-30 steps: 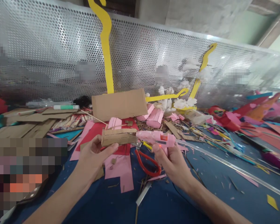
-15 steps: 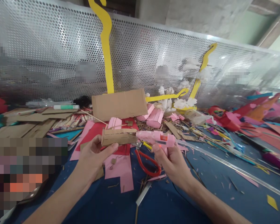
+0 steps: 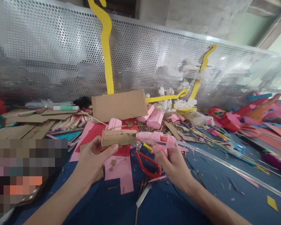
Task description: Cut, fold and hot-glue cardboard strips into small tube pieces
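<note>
My left hand [image 3: 96, 156] grips a small folded cardboard box [image 3: 119, 140] by its left end, thumb along the lower edge. In my right hand [image 3: 170, 161] is a pink hot glue gun [image 3: 154, 139], its nozzle at the right end of the box. From the back of the gun a long clear glue stick [image 3: 229, 168] runs out to the right. Red-handled pliers [image 3: 150, 168] lie on the table just below the gun. Beneath the box are red paper [image 3: 124, 152] and a cut pink sheet [image 3: 126, 181].
A larger cardboard piece [image 3: 119, 106] stands behind, near yellow wavy strips [image 3: 106, 62] and white cotton tufts [image 3: 189, 103]. Pink folded paper boxes [image 3: 155, 118] sit beside it. A metal blade [image 3: 144, 195] lies close in front. Paper scraps and sticks litter the blue table [image 3: 178, 206].
Hardly anything differs. Both hands keep the box and glue gun in nearly the same place, and the view has shifted very slightly.
</note>
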{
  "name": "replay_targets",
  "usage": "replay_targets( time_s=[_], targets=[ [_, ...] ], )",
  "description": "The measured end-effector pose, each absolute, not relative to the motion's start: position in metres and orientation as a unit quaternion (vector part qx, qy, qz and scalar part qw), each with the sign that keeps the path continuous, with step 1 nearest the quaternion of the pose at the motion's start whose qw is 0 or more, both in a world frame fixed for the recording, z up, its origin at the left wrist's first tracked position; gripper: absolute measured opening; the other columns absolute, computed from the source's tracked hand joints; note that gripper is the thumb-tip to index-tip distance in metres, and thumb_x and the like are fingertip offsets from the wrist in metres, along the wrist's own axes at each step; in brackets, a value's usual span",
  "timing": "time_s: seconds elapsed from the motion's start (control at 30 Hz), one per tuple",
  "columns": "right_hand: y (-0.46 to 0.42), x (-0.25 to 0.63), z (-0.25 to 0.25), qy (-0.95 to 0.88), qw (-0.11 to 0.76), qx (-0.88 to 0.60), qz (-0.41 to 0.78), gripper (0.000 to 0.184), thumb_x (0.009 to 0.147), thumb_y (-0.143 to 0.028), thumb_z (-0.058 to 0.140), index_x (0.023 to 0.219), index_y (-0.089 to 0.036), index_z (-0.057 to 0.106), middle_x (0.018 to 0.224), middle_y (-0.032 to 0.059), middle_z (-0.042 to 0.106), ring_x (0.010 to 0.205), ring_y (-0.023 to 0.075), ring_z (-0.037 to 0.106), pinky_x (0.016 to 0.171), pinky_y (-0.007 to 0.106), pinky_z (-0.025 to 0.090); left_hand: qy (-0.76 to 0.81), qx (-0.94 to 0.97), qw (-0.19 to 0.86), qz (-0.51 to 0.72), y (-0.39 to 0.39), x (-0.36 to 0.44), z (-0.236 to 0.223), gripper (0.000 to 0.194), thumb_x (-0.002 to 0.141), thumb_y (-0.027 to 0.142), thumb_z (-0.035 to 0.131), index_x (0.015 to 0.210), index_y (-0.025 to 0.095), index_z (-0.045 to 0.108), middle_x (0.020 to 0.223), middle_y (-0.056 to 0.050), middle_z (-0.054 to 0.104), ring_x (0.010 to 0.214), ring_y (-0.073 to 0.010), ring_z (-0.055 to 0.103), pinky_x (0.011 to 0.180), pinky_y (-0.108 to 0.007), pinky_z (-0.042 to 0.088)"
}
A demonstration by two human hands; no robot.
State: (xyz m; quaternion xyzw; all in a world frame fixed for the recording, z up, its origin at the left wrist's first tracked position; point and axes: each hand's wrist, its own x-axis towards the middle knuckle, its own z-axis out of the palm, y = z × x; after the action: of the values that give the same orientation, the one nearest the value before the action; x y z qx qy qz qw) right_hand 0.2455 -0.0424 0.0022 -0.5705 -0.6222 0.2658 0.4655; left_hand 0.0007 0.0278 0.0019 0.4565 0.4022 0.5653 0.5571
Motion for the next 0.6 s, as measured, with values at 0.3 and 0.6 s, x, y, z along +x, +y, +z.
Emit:
replay_targets(
  time_s=[0.3,0.6],
  targets=[
    [-0.0429,0.2437,0.0051,-0.621,0.475,-0.565,0.265,0.062,0.1,-0.067,0.048,0.057,-0.022,0.041,0.051,-0.0061,0.031,0.049,0.0089,0.023,0.045,0.026,0.021,0.408,0.452,0.566,0.556,0.0278,-0.0003,0.0025,0.047,0.06,0.032,0.096,0.098,0.018,0.072,0.105,-0.01,0.081,0.113,-0.0356,0.073,0.098,-0.049,0.059],
    [-0.0442,0.2441,0.0048,-0.624,0.477,-0.562,0.258,0.061,0.101,-0.066,0.048,0.059,-0.023,0.038,0.052,-0.0053,0.033,0.05,0.0093,0.026,0.046,0.026,0.023,0.409,0.465,0.552,0.558,0.0255,0.0,0.0005,0.038,0.065,0.032,0.095,0.09,0.019,0.069,0.102,-0.008,0.079,0.107,-0.0299,0.072,0.094,-0.045,0.06]
  ],
)
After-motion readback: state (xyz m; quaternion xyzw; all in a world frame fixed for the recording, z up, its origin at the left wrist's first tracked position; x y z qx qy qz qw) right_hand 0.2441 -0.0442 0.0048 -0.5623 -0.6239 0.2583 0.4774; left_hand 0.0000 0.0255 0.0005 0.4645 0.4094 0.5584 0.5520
